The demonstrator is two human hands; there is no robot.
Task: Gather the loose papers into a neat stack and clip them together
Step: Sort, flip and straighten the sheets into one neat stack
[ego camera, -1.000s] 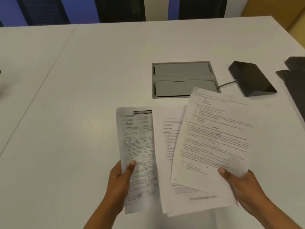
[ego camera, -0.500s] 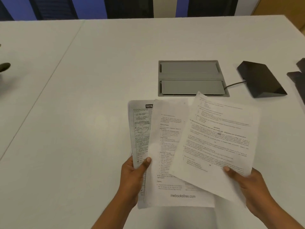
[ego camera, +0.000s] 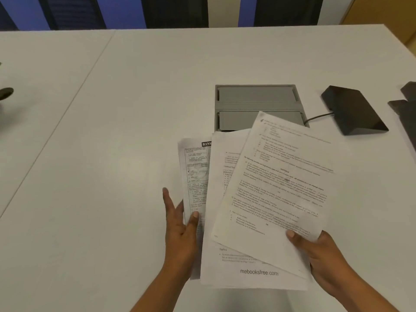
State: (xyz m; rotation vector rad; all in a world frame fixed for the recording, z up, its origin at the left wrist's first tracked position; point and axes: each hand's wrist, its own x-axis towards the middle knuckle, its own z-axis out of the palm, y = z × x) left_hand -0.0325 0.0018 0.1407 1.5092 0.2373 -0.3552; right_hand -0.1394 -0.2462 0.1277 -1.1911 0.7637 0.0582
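Three printed sheets are fanned out, overlapping, just above the white table (ego camera: pixel 112 176). The left sheet (ego camera: pixel 194 176) has a "BANK" header and lies under the middle sheet (ego camera: pixel 258 272), which reads "mebooksfree.com" at its foot. The tilted right sheet (ego camera: pixel 281 188) lies on top. My left hand (ego camera: pixel 180 230) is at the fan's left edge, thumb on the left sheet, forefinger stretched out free, the other fingers hidden behind the paper. My right hand (ego camera: pixel 322 255) pinches the right sheet's lower corner, thumb on top. No clip is in view.
A grey hatch (ego camera: pixel 256 97) is set into the table just beyond the papers, its near edge covered by them. A black wedge-shaped device (ego camera: pixel 353 109) with a cable sits to the right. Dark objects lie at the right edge (ego camera: pixel 405 109) and left edge (ego camera: pixel 5 93).
The sheets have slid closer together, the left one tucked further under the middle one. My left hand has loosened and spread its forefinger at the left edge.
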